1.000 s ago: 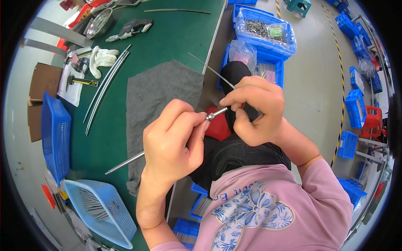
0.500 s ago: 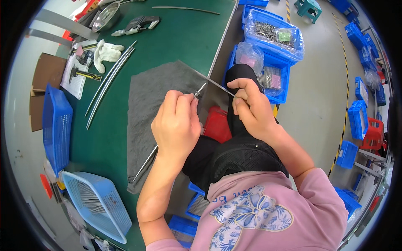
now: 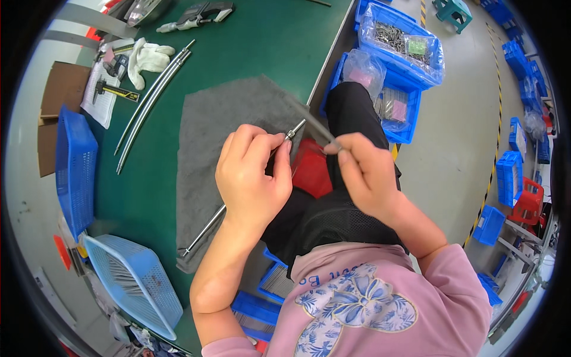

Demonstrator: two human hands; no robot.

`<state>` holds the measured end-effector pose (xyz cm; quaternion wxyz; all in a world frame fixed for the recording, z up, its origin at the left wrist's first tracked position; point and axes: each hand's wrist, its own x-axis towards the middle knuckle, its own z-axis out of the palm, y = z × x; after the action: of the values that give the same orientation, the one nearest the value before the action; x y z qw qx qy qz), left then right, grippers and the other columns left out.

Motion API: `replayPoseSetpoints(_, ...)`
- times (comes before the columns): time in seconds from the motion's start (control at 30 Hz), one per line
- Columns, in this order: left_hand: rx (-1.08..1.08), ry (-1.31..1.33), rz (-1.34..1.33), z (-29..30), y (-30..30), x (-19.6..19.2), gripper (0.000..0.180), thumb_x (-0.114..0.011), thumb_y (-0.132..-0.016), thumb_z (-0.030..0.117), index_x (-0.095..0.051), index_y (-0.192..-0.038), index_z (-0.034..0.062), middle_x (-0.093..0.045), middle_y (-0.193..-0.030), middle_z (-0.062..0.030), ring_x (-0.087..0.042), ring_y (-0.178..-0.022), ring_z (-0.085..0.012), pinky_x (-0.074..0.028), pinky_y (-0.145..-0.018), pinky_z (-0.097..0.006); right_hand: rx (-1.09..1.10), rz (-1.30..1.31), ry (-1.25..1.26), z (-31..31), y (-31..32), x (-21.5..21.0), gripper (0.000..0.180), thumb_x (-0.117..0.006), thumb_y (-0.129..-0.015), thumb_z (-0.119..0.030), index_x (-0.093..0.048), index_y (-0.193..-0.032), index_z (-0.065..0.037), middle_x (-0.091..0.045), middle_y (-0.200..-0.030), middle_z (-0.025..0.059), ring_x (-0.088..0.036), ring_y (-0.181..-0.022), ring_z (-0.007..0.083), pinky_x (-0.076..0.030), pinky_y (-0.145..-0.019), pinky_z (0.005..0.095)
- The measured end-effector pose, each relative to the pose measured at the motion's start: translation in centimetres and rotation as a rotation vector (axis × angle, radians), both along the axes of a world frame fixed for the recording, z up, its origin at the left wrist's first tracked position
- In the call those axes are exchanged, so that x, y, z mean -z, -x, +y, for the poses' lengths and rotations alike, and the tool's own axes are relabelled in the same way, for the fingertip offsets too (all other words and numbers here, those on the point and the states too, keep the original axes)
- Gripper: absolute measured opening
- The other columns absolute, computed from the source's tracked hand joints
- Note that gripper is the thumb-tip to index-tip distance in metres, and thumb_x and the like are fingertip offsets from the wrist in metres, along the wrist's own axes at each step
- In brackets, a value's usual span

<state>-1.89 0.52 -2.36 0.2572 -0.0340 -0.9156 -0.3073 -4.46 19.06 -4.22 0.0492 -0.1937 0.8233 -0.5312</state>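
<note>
two bare hands (image 3: 253, 175) shown, one metal rod (image 3: 206, 229) held, one flat tool (image 3: 314, 122) held, one grey cloth (image 3: 202, 149) spread, two perforated baskets (image 3: 157, 282) seen, one teal stool (image 3: 454, 13) seen

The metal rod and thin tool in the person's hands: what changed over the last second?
The left hand tilted the metal rod steeper: its lower end is now over the grey cloth, not beyond it. The right hand moved away from the rod's tip; its thin tool now looks broader and blurred. Neither hand let go. The white glove and loose rods on the green table stayed put.
</note>
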Motion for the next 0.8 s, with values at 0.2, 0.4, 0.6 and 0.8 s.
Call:
replayPoseSetpoints(0.2, -0.025, -0.130, -0.099, 0.1, 0.0, -0.1, 0.011, -0.073, -0.069, -0.001, -0.063, -0.075, 0.0031, -0.055, -0.074, -0.0058, -0.055, -0.065, -0.0228, -0.044, -0.055, -0.033, -0.074, 0.064, -0.036, -0.6, -0.8, 0.4, 0.012, -0.057, -0.086, -0.003, -0.061, -0.098, -0.003, -0.068, -0.075, 0.0117, -0.063, -0.053, 0.0266, -0.047, -0.049, 0.0327)
replayPoseSetpoints(0.4, -0.016, -0.139, -0.099, 0.2, -0.1, -0.3, 0.010, -0.072, -0.070, 0.000, -0.063, -0.073, 0.0030, -0.055, -0.075, -0.0062, -0.056, -0.067, -0.0242, -0.045, -0.056, -0.034, -0.086, 0.099, -0.086, -0.6, -1.1, 0.2, 0.021, -0.056, -0.086, -0.002, -0.062, -0.106, -0.003, -0.062, -0.064, 0.0113, -0.061, -0.051, 0.0271, -0.044, -0.046, 0.0350)
replayPoseSetpoints(0.6, -0.016, -0.109, -0.086, 0.3, 0.0, -0.2, 0.010, -0.071, -0.070, 0.000, -0.062, -0.072, 0.0033, -0.055, -0.075, -0.0064, -0.057, -0.068, -0.0253, -0.045, -0.057, -0.035, -0.069, 0.234, -0.073, -1.2, -1.3, 0.3, 0.046, -0.057, -0.083, 0.001, -0.059, -0.128, -0.007, -0.057, -0.060, 0.0108, -0.057, -0.047, 0.0254, -0.042, -0.045, 0.0351)
replayPoseSetpoints(0.8, -0.017, -0.102, -0.073, 0.3, 0.1, -0.2, 0.011, -0.072, -0.070, 0.001, -0.061, -0.072, 0.0037, -0.055, -0.075, -0.0062, -0.057, -0.067, -0.0252, -0.045, -0.056, -0.035, -0.103, 0.357, -0.052, -0.9, -1.0, 1.0, 0.056, -0.059, -0.076, 0.004, -0.059, -0.131, -0.009, -0.051, -0.055, 0.0086, -0.049, -0.042, 0.0232, -0.040, -0.044, 0.0335)
